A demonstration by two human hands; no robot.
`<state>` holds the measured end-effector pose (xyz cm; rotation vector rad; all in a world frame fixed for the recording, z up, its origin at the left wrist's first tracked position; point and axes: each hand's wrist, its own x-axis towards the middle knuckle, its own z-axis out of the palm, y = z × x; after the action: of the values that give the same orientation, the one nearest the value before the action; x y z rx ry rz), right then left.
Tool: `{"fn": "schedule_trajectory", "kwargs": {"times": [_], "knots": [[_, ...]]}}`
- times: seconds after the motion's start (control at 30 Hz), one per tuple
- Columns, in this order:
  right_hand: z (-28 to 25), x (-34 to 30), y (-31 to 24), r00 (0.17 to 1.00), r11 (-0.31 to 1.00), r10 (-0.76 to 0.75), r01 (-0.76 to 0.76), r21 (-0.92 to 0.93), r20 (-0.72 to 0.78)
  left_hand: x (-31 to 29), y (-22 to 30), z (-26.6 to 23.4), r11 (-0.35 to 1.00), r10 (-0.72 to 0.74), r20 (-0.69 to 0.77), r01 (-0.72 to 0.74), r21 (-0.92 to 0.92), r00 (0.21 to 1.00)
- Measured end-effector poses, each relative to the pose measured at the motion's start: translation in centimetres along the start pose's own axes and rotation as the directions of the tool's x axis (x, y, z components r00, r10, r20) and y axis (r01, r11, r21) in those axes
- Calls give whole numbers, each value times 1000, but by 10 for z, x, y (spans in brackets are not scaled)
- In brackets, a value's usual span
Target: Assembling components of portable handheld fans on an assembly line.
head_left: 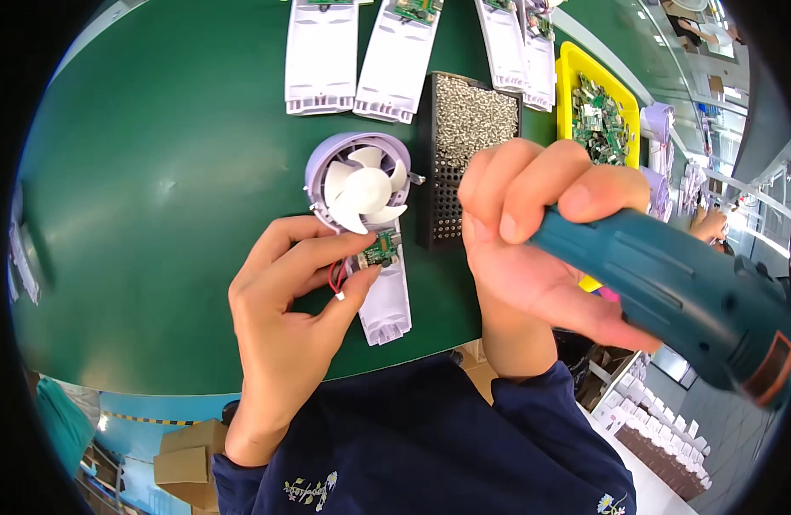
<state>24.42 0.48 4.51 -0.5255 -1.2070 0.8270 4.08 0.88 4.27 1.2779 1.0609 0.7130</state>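
Note:
A handheld fan with a lilac ring and white blades [364, 190] lies on the green table, its open handle shell [385, 313] pointing toward me. My left hand [284, 287] pinches a small green circuit board [379, 250] between thumb and fingers at the top of that shell. Red and black wires with a white plug [340, 295] hang beside the thumb. In my right hand [546, 206], raised to the right of the fan, is a teal electric screwdriver [670, 270]. Its grip is wrapped by my fingers, and I cannot make out its tip.
Right of the fan stands a black screw tray [427, 154] full of small silver screws. A yellow bin [565, 94] beyond it holds many circuit boards. Several white handle shells [321, 64] lie along the far side. More lilac fan parts [657, 124] are at the far right.

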Motion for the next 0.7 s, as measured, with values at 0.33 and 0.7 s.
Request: {"fn": "schedule_trajectory", "kwargs": {"times": [0.33, 0.7], "knots": [[35, 15, -33, 994, 998, -56, 52, -43, -96, 0, 9, -8, 1000, 4, -14, -4, 10, 1000], [67, -12, -14, 986, 977, -165, 165, -133, 13, 1, 6, -8, 999, 46, 15, -46, 2, 999]]}}
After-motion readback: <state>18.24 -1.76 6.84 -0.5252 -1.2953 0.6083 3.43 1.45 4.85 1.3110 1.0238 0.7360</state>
